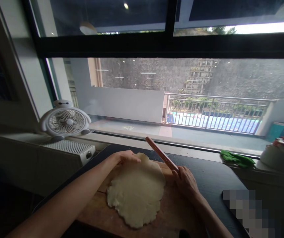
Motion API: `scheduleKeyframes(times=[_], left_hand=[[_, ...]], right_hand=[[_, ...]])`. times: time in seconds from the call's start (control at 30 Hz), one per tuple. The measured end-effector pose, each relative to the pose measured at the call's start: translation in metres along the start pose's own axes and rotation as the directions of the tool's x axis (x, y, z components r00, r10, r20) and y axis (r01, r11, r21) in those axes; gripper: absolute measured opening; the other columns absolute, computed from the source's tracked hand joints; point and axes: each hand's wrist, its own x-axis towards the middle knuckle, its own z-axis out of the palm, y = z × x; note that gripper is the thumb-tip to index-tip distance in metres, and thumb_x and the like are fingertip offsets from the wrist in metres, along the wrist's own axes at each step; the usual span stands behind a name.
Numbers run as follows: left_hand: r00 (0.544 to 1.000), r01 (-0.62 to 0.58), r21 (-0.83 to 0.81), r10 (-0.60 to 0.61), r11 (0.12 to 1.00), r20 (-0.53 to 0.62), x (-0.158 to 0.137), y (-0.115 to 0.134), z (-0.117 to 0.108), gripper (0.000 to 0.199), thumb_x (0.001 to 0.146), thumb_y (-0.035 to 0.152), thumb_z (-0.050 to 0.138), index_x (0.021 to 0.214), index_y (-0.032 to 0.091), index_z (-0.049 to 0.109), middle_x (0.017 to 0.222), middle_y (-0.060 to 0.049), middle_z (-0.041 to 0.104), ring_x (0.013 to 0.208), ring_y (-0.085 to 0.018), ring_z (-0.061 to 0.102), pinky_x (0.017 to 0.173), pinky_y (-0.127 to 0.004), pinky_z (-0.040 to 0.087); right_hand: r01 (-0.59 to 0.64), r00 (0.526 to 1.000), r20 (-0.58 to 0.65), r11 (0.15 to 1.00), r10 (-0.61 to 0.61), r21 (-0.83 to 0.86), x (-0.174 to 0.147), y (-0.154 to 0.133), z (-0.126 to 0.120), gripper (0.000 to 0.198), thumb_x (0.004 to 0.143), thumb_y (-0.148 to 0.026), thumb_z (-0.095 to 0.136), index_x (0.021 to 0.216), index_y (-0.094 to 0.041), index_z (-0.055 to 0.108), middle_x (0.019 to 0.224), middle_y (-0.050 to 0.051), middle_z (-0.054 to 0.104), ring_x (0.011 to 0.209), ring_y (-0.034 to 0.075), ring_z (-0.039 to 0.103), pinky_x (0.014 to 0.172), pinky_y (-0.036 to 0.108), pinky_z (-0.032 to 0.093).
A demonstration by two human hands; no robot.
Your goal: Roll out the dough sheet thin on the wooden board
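Note:
A flattened sheet of pale dough with ragged edges lies on a wooden board. At the dough's far left edge is my left hand, its thumb on top and its other fingers mostly hidden; it appears to pinch the rim. My right hand is closed around the near end of a rolling pin, to the right of the dough. The pin tilts up and away to the left, its far end beyond the dough, off the sheet.
The board rests on a dark table beside a window. A white fan stands at the left above a white slotted box. A green cloth and a white container sit on the right ledge. A blurred patch covers something at lower right.

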Motion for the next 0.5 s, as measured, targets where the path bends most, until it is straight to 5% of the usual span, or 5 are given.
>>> scheduleKeyframes(times=[0.1, 0.23, 0.4, 0.5], left_hand=[[0.996, -0.038, -0.218, 0.055, 0.975, 0.074, -0.015, 0.002, 0.003, 0.024, 0.055, 0.033, 0.067, 0.071, 0.016, 0.067, 0.073, -0.006, 0.070, 0.064, -0.021, 0.065, 0.050, -0.025, 0.049], [0.989, -0.149, -0.388, 0.136, 0.909, -0.059, -0.027, -0.007, 0.005, 0.031, 0.062, 0.040, 0.065, 0.079, 0.015, 0.066, 0.073, -0.004, 0.070, 0.065, -0.019, 0.065, 0.050, -0.023, 0.048], [0.946, -0.048, -0.463, -0.109, 0.885, -0.307, -0.032, -0.043, 0.007, 0.027, 0.067, 0.035, 0.060, 0.083, 0.015, 0.061, 0.070, -0.002, 0.067, 0.066, -0.019, 0.064, 0.050, -0.023, 0.048], [0.916, 0.006, -0.466, -0.191, 0.885, -0.351, -0.035, -0.058, 0.000, 0.025, 0.071, 0.034, 0.056, 0.084, 0.014, 0.059, 0.069, -0.004, 0.067, 0.068, -0.020, 0.064, 0.050, -0.024, 0.048]], right_hand=[[-0.001, 1.000, -0.007, 1.000, 0.001, -0.002, -0.001, -0.001, -0.001, 0.034, 0.091, -0.041, 0.034, 0.105, -0.021, 0.058, 0.094, 0.007, 0.059, 0.088, 0.019, 0.053, 0.077, 0.029, 0.037], [0.004, 1.000, -0.006, 1.000, -0.004, -0.007, -0.001, -0.002, -0.001, 0.032, 0.091, -0.041, 0.036, 0.105, -0.022, 0.059, 0.093, 0.006, 0.059, 0.087, 0.019, 0.053, 0.076, 0.029, 0.037], [0.006, 1.000, -0.017, 1.000, -0.006, -0.012, -0.001, -0.003, -0.001, 0.033, 0.091, -0.040, 0.034, 0.104, -0.022, 0.058, 0.092, 0.006, 0.059, 0.087, 0.019, 0.053, 0.077, 0.029, 0.037], [0.014, 1.000, -0.019, 1.000, -0.015, -0.014, -0.002, -0.003, -0.001, 0.032, 0.091, -0.040, 0.035, 0.104, -0.022, 0.058, 0.091, 0.005, 0.060, 0.087, 0.019, 0.053, 0.078, 0.030, 0.037]])
